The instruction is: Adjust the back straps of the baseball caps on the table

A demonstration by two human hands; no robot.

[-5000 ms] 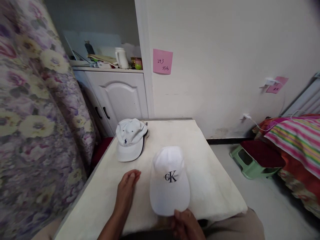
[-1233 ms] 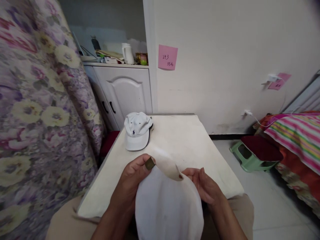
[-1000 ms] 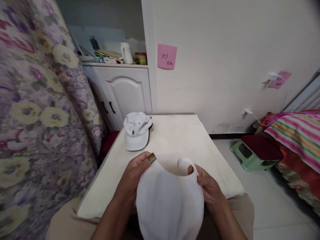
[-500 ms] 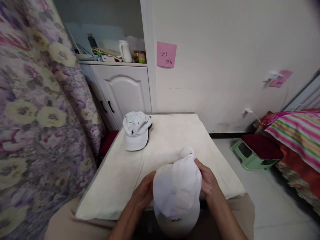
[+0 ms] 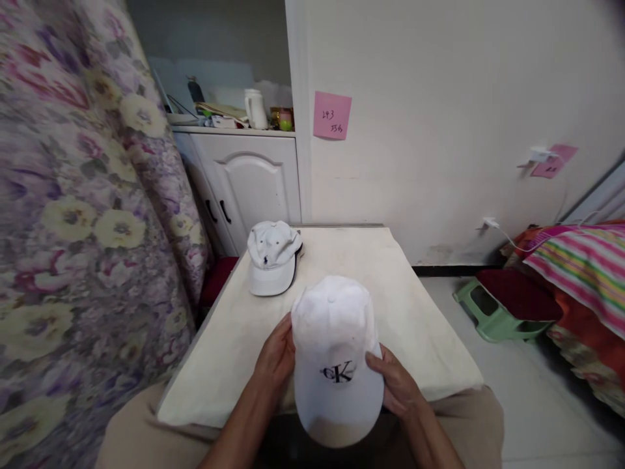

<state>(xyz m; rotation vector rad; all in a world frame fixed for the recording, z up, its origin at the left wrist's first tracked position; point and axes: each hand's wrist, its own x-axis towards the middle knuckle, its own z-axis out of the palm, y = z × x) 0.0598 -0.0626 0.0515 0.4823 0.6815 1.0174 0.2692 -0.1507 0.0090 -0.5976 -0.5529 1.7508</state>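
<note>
A white baseball cap (image 5: 334, 339) with a dark "CK" print is held over the table's near edge, its brim pointing toward me. My left hand (image 5: 277, 352) grips its left side, the fingertips partly hidden behind it. On the other side, my right hand (image 5: 393, 378) pinches the cap near the brim, thumb on top and fingers underneath. Farther back, at the table's left, rest pale caps that look stacked; the top cap (image 5: 273, 257) is light grey-white with a small dark emblem, and a dark-edged brim shows beneath it.
The table (image 5: 342, 251) has a cream cover and stands against the wall. A flowered curtain (image 5: 97, 260) hangs at the left, beside a white cabinet (image 5: 256, 176). To the right are a green stool (image 5: 481, 312) with a dark red top and a bed with a striped cover (image 5: 586, 260).
The cap in my hands has tilted up, so its front print and brim now face me. My right hand has shifted from the back strap end down to the side near the brim.
</note>
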